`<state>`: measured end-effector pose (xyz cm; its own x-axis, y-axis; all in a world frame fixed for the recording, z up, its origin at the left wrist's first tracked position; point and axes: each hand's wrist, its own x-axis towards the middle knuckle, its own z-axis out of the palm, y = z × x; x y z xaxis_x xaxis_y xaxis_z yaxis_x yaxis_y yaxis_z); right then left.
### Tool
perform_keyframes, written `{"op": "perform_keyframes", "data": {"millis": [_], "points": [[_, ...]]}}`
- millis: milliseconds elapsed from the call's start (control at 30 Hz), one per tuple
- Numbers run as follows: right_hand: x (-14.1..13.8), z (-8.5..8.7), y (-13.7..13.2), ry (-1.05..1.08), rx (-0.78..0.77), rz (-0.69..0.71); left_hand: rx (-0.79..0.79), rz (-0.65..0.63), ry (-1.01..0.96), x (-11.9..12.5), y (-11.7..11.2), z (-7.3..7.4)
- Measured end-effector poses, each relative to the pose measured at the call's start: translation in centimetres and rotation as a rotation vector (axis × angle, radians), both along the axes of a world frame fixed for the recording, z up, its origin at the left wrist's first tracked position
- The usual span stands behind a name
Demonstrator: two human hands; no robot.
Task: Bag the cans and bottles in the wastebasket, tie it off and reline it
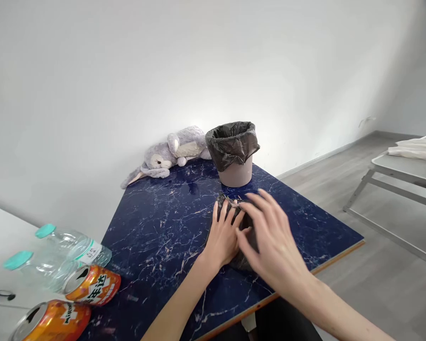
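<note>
A dark, thin plastic bag (pixel 242 263) lies crumpled on the blue marble-patterned table (pixel 152 222), mostly covered by my hands. My left hand (pixel 223 239) rests on it palm down, fingers spread. My right hand (pixel 270 232) hovers just to the right, thumb and fingers apart, with its index fingertip close to the bag's upper edge. Whether that fingertip touches the bag I cannot tell. Beyond my hands stands a small pinkish-grey trash can (pixel 236 175), upright, its black liner (pixel 234 149) folded over the rim.
A grey plush rabbit (pixel 159 156) lies against the wall at the back. On the left are two clear bottles with teal caps (pixel 45 230) and two opened orange soda cans (pixel 99 286). A white folding table (pixel 412 166) holding pale cloth stands at the right.
</note>
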<state>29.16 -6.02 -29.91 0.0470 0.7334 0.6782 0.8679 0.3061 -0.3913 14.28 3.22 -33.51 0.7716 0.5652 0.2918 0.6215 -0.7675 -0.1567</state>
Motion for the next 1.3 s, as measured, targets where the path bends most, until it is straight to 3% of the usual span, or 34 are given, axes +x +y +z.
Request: {"op": "perform_keyframes", "data": {"millis": [100,200,333,567,667,900,1100,1300], "points": [[-2.7,-0.9,1.2,-0.231,-0.12,0.03,-0.019,-0.035,0.032,0.3,0.7,-1.7],[-3.7,-3.5,3.2,-0.294,-0.284,-0.014,-0.073,-0.072,0.058,0.2,1.5,-2.2],[-1.9,-6.7,4.5,-0.294,-0.42,-0.077,-0.18,-0.086,0.057,-1.0,0.9,-0.8],[2.5,-9.6,3.9,-0.362,-0.377,-0.008,-0.141,-0.055,0.03,-3.0,-6.1,2.9],[3.0,-10.3,4.1,-0.374,-0.348,0.005,-0.156,-0.044,-0.048,-3.0,-5.7,3.5],[3.7,-10.7,4.8,-0.398,-0.336,0.073,-0.406,-0.039,-0.059,-5.2,-0.9,0.3],[4.2,-9.1,4.2,-0.376,-0.368,0.13,-0.463,-0.015,-0.135,-7.9,-1.7,-0.5],[3.9,-5.7,-0.8,-0.454,-0.197,0.314,-0.422,0.079,-0.347,-9.0,-2.1,-0.3]]}}
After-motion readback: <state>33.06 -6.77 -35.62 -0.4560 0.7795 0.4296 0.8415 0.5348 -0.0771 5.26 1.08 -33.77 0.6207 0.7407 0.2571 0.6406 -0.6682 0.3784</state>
